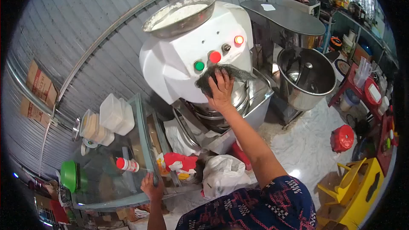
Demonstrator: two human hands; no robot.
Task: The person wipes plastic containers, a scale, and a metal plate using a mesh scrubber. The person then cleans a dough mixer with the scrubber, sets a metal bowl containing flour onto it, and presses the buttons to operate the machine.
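A large white dough mixer [170, 68] stands in front of me, with green and red buttons and a lit red-orange lamp on its face. My right hand [221, 91] is closed over a dark mesh cloth [243, 73] and presses it against the mixer's front, just under the buttons. Below it, a metal mixing bowl [240, 100] is partly hidden by my hand and arm. At lower left, my left hand [152, 187] grips the frame edge of a glass-topped case [147, 145]. A bottle with a red cap [128, 165] lies on the glass near that hand.
A metal basin of white powder [181, 17] sits on top of the mixer. To the right stands another machine with a steel bowl [306, 79]. Plastic tubs [116, 115] and a green bowl [69, 176] are on the glass. A white sack [226, 174] stands below the mixer.
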